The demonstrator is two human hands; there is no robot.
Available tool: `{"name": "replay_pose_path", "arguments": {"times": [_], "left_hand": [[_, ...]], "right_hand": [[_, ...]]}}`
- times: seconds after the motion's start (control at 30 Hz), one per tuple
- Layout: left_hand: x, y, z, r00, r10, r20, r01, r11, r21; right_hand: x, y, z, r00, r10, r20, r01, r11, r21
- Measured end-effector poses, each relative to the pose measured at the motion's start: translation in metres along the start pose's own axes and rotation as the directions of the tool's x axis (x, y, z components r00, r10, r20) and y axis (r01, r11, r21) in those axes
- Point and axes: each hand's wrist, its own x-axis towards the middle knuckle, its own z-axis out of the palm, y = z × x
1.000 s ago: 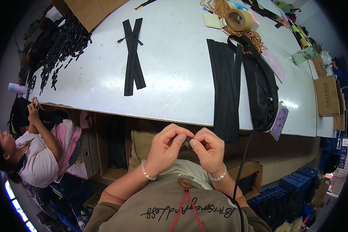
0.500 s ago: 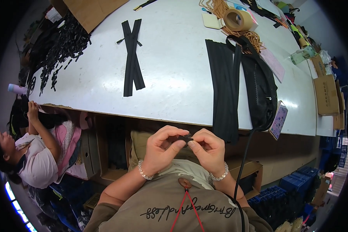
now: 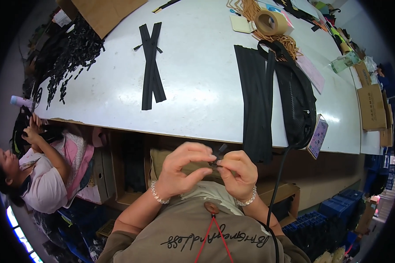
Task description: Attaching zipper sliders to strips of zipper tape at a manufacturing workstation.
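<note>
Just off the table's near edge, my right hand [image 3: 239,177] pinches a small dark piece [image 3: 222,149] with a flat tab sticking up between the hands. The piece is too small and blurred for me to tell its kind. My left hand [image 3: 182,168] is beside it, thumb and forefinger parted, with the forefinger's tip close to the piece or touching it. Two black zippers [image 3: 151,65] lie crossed on the white table, pull tabs out to the sides. At the right, long black zipper strips [image 3: 254,101] hang over the near edge.
A black bag [image 3: 296,101], a phone [image 3: 317,136] and a tape roll [image 3: 270,23] lie on the table's right side. A black cord [image 3: 274,193] runs down past my right arm. Small black parts [image 3: 77,52] are heaped at far left; a co-worker [image 3: 46,171] sits below them.
My left thumb and forefinger have spread apart and come off the small dark piece's near side. The piece has tilted upward in my right hand. The co-worker's hands have shifted slightly.
</note>
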Motion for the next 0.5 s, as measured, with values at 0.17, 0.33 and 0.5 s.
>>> {"name": "replay_pose_path", "arguments": {"times": [0.17, 0.33, 0.5], "left_hand": [[0.025, 0.085, -0.042, 0.683, 0.18, 0.707, -0.255, 0.967, 0.001], [0.051, 0.152, -0.021, 0.716, 0.57, 0.403, -0.482, 0.821, -0.306], [0.011, 0.16, 0.002, 0.894, 0.447, 0.033, -0.448, 0.892, 0.062]], "right_hand": [[-0.007, 0.008, -0.003, 0.979, 0.181, -0.097, -0.168, 0.977, 0.133], [-0.002, 0.01, -0.002, 0.957, 0.282, -0.073, -0.245, 0.914, 0.323], [-0.001, 0.007, -0.001, 0.935, 0.35, -0.052, -0.3, 0.863, 0.406]]}}
